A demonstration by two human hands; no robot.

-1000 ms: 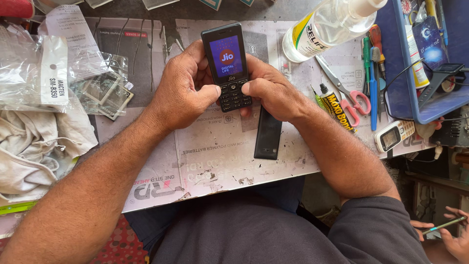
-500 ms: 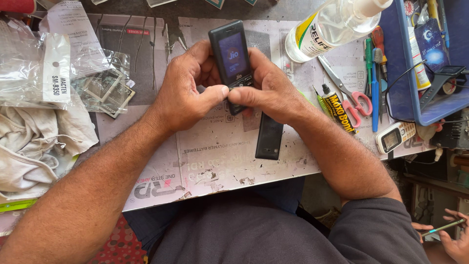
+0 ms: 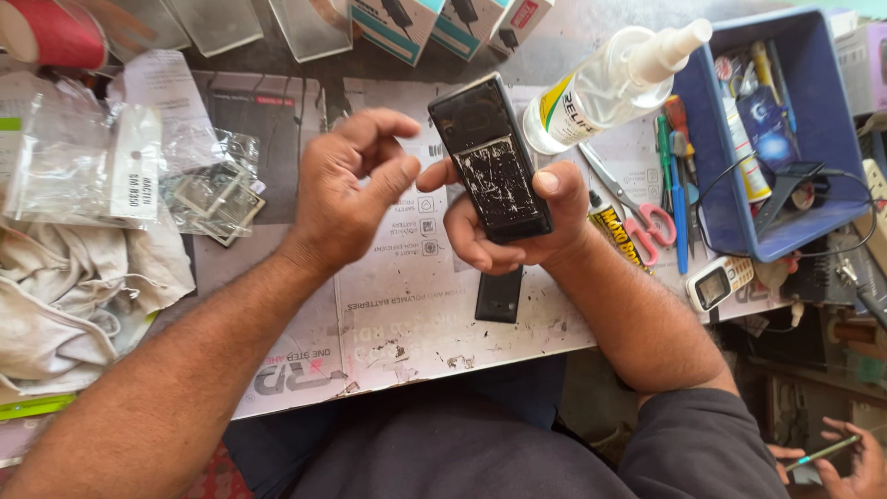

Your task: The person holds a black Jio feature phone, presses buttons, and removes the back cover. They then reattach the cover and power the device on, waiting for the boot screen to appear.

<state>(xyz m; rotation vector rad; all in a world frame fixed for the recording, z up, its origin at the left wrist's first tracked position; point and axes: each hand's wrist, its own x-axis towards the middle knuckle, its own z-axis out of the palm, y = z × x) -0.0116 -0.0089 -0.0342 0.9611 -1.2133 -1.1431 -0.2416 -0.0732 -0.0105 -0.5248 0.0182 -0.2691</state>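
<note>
Right hand (image 3: 504, 226) clamping scuffed black phone (image 3: 492, 159) by its long edges; left hand (image 3: 351, 189) hovering loose at nine o'clock, gripping nothing; seeming light, rigid, slick.

left hand (image 3: 346, 189) raised, fingers curled, right hand (image 3: 513, 226) cupped palm-up, thumb extended
</note>
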